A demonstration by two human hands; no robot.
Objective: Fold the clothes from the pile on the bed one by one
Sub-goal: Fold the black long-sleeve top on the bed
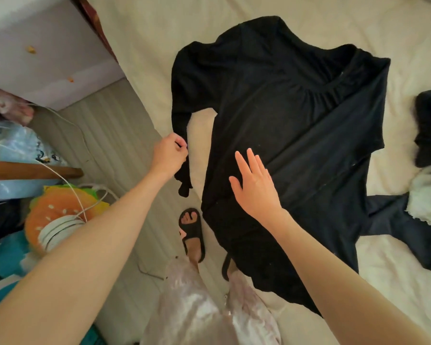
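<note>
Where the left hand [169,155] pinches shut on the cuff end of the left sleeve [182,135], the tip of that sleeve hangs off the bed edge at 9 o'clock of the garment body.

Right hand [255,185]: flat, fingers spread, gripping nothing, over the waist area.

Black long-sleeved dress [296,115]: spread out on the cream bedsheet [144,33], neckline toward 1 o'clock, hem spilling over the near edge at 6 o'clock. Soft, light, limp knit; likely to slide and wrinkle, so best taken at cuffs, shoulder seams or hem corners.

Remaining pile [428,135]: dark and white pieces at 3 o'clock, just beside the dress.

Floor items: black slipper [192,232] at 7 o'clock.
</note>
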